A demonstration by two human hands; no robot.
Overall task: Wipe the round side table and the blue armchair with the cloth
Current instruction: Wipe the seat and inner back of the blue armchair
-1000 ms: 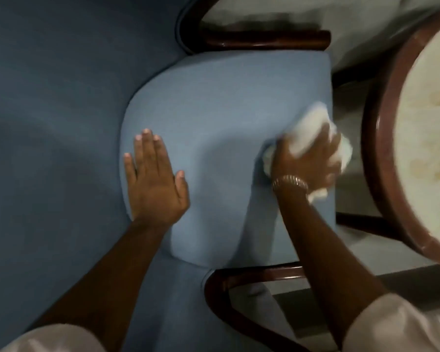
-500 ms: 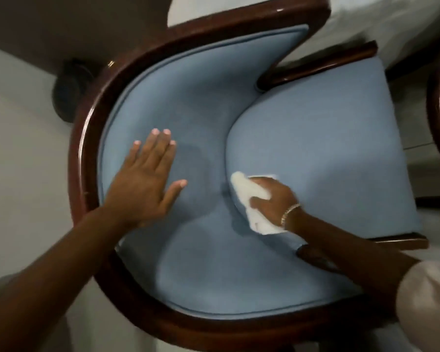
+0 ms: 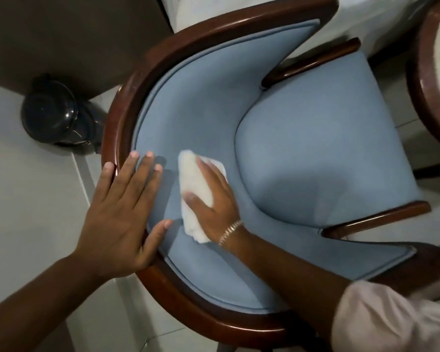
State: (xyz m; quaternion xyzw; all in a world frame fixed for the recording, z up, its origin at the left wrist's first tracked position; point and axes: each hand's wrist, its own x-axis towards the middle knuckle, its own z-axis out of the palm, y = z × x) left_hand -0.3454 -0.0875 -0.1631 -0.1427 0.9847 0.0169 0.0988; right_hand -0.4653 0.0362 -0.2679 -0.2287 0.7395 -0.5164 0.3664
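The blue armchair [image 3: 315, 148] fills the head view, seen from above, with a dark curved wooden frame around its padded backrest. My right hand [image 3: 215, 201] presses a white cloth [image 3: 192, 184] flat against the inner backrest, left of the seat cushion. My left hand [image 3: 122, 212] lies flat with fingers spread on the frame and backrest edge, just left of the cloth. The round side table [image 3: 422, 80], dark rim and pale top, shows only at the right edge.
A dark round bin or pot [image 3: 54, 113] stands on the pale tiled floor left of the chair. A brown wall panel runs along the upper left. White fabric [image 3: 366, 16] lies behind the chair at the top.
My right hand has carried the cloth from the seat cushion's edge leftwards onto the inner backrest. My left hand slid down and left onto the wooden frame. The view drew closer.
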